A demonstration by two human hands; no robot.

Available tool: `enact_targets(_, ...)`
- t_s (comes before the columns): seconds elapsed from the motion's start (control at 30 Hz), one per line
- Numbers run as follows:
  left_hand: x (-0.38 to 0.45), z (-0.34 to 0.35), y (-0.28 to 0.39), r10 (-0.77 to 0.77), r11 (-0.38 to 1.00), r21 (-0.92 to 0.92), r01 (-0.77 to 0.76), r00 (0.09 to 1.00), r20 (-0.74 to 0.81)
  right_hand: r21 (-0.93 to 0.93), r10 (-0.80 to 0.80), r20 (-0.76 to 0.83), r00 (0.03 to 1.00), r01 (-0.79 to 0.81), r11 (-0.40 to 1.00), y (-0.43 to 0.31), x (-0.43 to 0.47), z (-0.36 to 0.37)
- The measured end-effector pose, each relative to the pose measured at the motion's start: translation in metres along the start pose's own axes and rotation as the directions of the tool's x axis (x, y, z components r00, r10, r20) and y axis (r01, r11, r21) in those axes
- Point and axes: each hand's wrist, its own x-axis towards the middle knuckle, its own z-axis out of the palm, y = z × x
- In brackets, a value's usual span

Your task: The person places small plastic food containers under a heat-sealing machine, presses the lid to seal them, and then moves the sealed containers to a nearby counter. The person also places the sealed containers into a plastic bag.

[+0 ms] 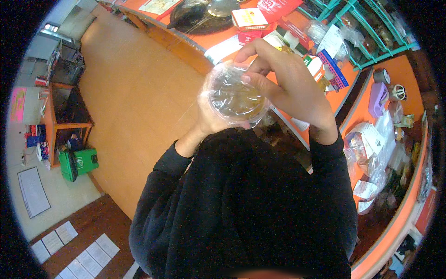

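Observation:
My left hand (209, 121) wraps around a clear plastic cup (238, 99), held up in front of my chest. Stretched over its mouth is a crinkled transparent film that catches the light. The contents look pale yellowish-brown through it. My right hand (294, 82) hovers at the far right side of the rim, its thumb and bent fingers near or on the film; whether they pinch any of it is unclear. Black sleeves cover both arms down to the wrists.
Beyond my hands, an orange counter (205, 38) carries a dark wok (195, 19), a small printed box (249, 18) and green plastic baskets (374, 29). Right of me are a tape roll (381, 75), a purple tape dispenser (377, 99) and plastic bags. A green bin (79, 163) stands left.

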Motion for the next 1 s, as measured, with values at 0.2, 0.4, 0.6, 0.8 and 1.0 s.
enact_targets(0.2, 0.01, 0.001, 0.007, 0.358, 0.931, -0.074, -0.358, 0.934, -0.001, 0.419, 0.107, 0.171, 0.979, -0.171, 0.892, 0.005, 0.017, -0.002)
enact_targets(0.4, 0.002, 0.002, 0.02, 0.153, 0.974, -0.155, -0.166, 0.984, -0.094, 0.439, 0.091, 0.079, 0.993, -0.116, 0.891, 0.001, 0.03, 0.012)
enact_targets(0.6, 0.004, -0.02, 0.012, 0.279, 0.925, 0.317, -0.208, 0.94, -0.198, 0.095, -0.068, -0.155, 0.986, 0.083, 0.992, -0.003, 0.054, 0.058)
enact_targets(0.8, 0.005, -0.084, -0.006, 0.369, 0.919, 0.268, -0.288, 0.869, -0.33, 0.356, -0.181, -0.137, 0.974, 0.218, 0.908, 0.0, 0.11, 0.116)
enact_targets(1.0, 0.007, -0.201, -0.002, 0.362, 0.928, 0.125, -0.35, 0.776, -0.516, 0.318, -0.32, 0.165, 0.933, 0.257, 0.913, -0.014, 0.205, 0.198)
